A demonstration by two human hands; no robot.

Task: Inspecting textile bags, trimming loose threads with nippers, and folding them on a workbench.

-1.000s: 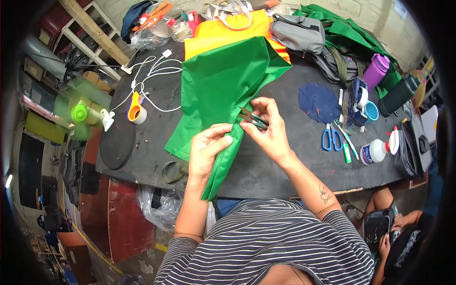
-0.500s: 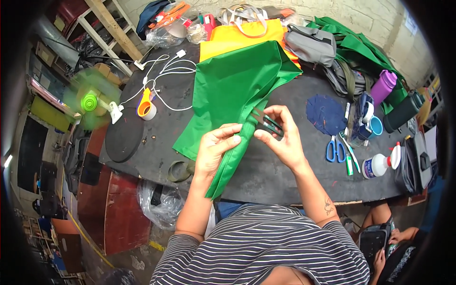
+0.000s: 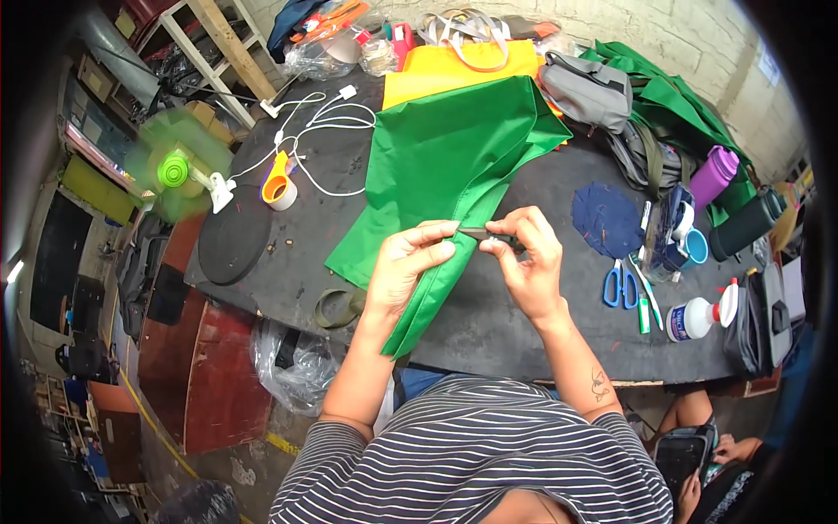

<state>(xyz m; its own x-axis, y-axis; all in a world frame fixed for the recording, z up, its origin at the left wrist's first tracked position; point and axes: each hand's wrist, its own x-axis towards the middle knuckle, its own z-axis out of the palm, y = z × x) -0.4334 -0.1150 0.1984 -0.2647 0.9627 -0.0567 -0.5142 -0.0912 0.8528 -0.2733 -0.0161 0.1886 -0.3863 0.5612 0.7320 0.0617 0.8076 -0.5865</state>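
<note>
A large green fabric piece (image 3: 445, 131), sewn along a folded edge, lies across the middle of the table and reaches toward me. My left hand (image 3: 408, 262) pinches that edge between thumb and fingers. In my right hand (image 3: 531, 262) is a small pair of dark thread snips (image 3: 476, 233), squeezed between thumb and fingers. Their blades point left and lie at the fabric's seam, close to my left fingertips. Whether a thread sits between the blades is too small to tell.
Yellow bags (image 3: 419, 86) lie behind the fabric. To the right are blue scissors (image 3: 621, 285), a spray bottle (image 3: 698, 316), a navy cloth circle (image 3: 604, 218) and a purple bottle (image 3: 714, 176). A tape dispenser (image 3: 279, 185), white cable and running green fan (image 3: 175, 168) stand left. Another person sits lower right.
The thread snips have gone from spread blades to closed blades at the seam, as my right fingers squeezed together. My left hand keeps its pinch. The whole view has shifted slightly.
</note>
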